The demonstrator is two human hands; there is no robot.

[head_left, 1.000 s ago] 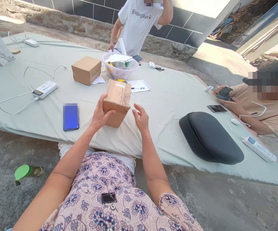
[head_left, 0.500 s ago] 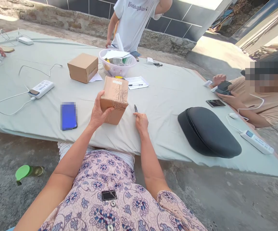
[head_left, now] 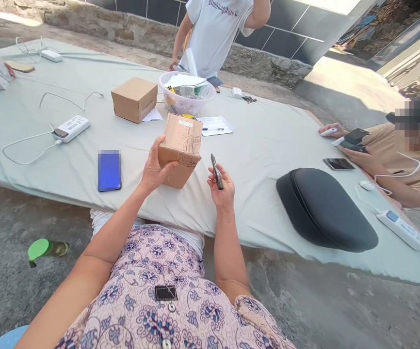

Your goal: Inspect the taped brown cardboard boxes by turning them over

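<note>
My left hand (head_left: 158, 167) grips a small cardboard box (head_left: 184, 138) by its left side and near edge, tilting it over the table. Dark scribbled lines and a patch of white marks show on the box's upper face. To the right of the box, my right hand (head_left: 222, 186) is turned palm up and holds a dark marker pen (head_left: 217, 172) between thumb and fingers. The pen's upper end points away from me and does not touch the box.
A second cardboard box (head_left: 134, 101) and a filled plastic basket (head_left: 187, 104) stand behind. A blue-screened phone (head_left: 109, 170) lies left, a black case (head_left: 328, 208) right. Power strips (head_left: 71, 128) with cables lie on the cloth. One person (head_left: 213, 36) stands opposite; another sits right.
My right hand has rolled from knuckles up to palm up, turning the pen in its fingers. My left hand keeps hold of the box. The whole view has shifted slightly.
</note>
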